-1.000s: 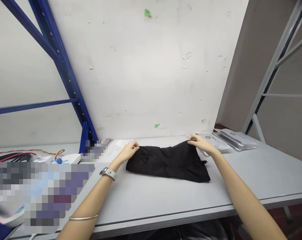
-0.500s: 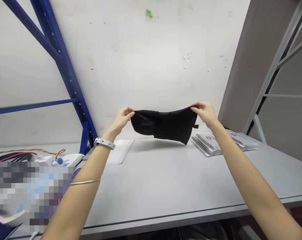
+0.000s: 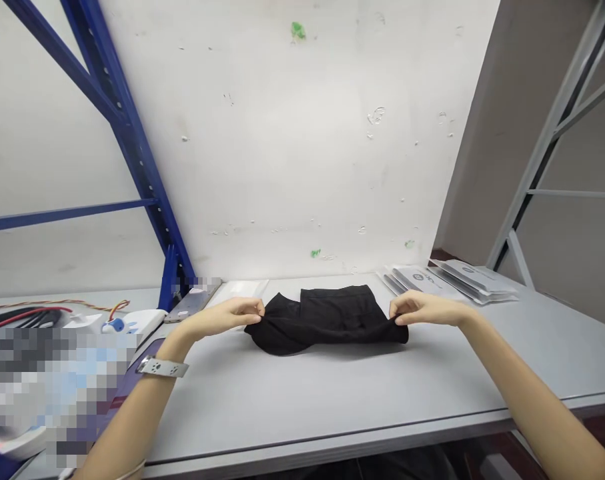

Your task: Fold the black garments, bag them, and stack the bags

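A piece of black cloth (image 3: 332, 320), perhaps a garment, lies partly folded on the grey tabletop (image 3: 302, 393); what kind it is I cannot tell. My left hand (image 3: 229, 315) pinches its near left corner between thumb and fingers. At the near right corner, my right hand (image 3: 425, 310) holds the cloth in the same kind of pinch. Between the two hands the near edge is stretched and slightly raised, while the far part lies on the table.
Flat white packets (image 3: 475, 277) are stacked at the back right. A clear plastic sleeve (image 3: 239, 289) lies at the back left. Cables (image 3: 29, 313) and a white power strip (image 3: 145, 321) sit at far left, by a blue rack post (image 3: 132, 133). A white wall (image 3: 302, 147) stands behind.
Both hands have come down and nearer with the cloth. It hung in the air above the table before; now it rests on the tabletop, still gripped at both corners.
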The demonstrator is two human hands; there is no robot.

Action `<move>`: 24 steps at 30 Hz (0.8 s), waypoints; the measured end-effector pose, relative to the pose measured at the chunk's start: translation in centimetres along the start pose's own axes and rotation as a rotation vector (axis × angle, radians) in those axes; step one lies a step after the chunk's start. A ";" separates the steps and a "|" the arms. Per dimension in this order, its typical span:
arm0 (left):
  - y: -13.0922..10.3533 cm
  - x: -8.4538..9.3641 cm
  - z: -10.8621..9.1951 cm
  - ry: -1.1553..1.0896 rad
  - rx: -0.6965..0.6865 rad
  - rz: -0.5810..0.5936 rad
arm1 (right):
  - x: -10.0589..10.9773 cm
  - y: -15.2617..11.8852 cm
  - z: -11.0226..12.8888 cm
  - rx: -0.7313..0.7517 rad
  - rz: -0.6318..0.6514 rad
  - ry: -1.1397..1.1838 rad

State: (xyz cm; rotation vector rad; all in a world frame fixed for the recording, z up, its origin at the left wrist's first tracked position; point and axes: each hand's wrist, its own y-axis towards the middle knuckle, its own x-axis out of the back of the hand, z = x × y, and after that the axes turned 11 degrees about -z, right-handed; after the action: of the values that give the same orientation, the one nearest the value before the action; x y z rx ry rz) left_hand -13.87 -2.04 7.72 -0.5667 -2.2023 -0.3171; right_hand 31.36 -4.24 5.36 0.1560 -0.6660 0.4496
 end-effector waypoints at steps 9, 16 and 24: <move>7.0 -1.7 3.0 0.225 0.073 -0.600 | -0.4 10.9 -2.1 0.018 -0.749 -0.232; 8.1 -4.4 4.5 0.280 -0.226 -0.523 | -4.9 11.9 -0.4 0.173 -0.630 -0.514; 6.9 -5.0 2.7 0.505 -0.172 -0.109 | -7.5 10.5 1.8 0.178 -0.201 -0.808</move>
State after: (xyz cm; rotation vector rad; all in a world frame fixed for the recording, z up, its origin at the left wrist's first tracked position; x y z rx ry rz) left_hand -9.37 3.59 2.39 -0.4036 -1.7279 -0.6378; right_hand 20.40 2.01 1.97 0.5863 -1.3869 0.2386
